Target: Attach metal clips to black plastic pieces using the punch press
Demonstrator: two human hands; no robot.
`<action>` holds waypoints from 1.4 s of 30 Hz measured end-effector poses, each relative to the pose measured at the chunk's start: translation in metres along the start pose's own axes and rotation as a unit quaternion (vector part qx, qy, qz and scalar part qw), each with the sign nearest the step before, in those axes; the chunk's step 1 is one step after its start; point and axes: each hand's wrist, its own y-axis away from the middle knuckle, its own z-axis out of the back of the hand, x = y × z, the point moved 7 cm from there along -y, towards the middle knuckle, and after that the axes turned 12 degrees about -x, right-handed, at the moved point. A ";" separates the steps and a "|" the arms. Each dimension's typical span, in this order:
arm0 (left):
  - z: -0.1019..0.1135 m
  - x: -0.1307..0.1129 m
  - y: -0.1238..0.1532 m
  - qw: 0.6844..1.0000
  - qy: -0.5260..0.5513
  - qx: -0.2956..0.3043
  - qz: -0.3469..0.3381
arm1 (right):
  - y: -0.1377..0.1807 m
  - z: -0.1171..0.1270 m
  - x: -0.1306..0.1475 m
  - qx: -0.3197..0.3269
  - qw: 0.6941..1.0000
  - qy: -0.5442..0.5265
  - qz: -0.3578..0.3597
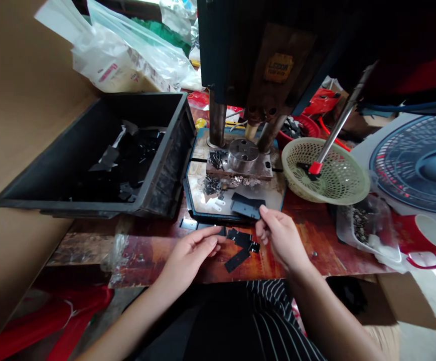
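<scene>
Between the hands on the counter (157, 255) lie black strips (242, 241), nearer the right hand (280, 236), whose grip pinches a black plate (246, 204); the left hand (191, 253) touches one strip, its grip unclear.

This is a small manufacturing workshop. A dark press (263, 60) stands on a worn, stained wooden bench (315, 235), a steel die (242, 154) under its ram. A black crate (48, 165) holds loose black offcuts, flat black pieces (240, 239) lie at the bench edge, and a clear tub (364, 225) holds what seem to be small metal parts. Cardboard sheets (14, 100), plastic bags (135, 50) and a fan (417, 160) crowd around.
</scene>
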 end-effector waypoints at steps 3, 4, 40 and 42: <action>0.010 0.000 -0.001 0.987 -0.134 -0.030 -0.084 | 0.000 0.002 0.000 0.013 1.000 -0.018 -0.019; 0.012 -0.002 0.000 0.975 -0.183 -0.039 -0.118 | 0.001 0.003 -0.001 0.016 1.000 0.005 -0.012; -0.017 -0.010 0.005 0.999 -0.031 0.016 -0.031 | 0.050 0.010 -0.009 0.080 0.904 0.233 0.350; -0.015 -0.012 0.005 0.999 -0.018 0.014 -0.028 | 0.052 0.010 -0.006 0.068 0.887 0.238 0.390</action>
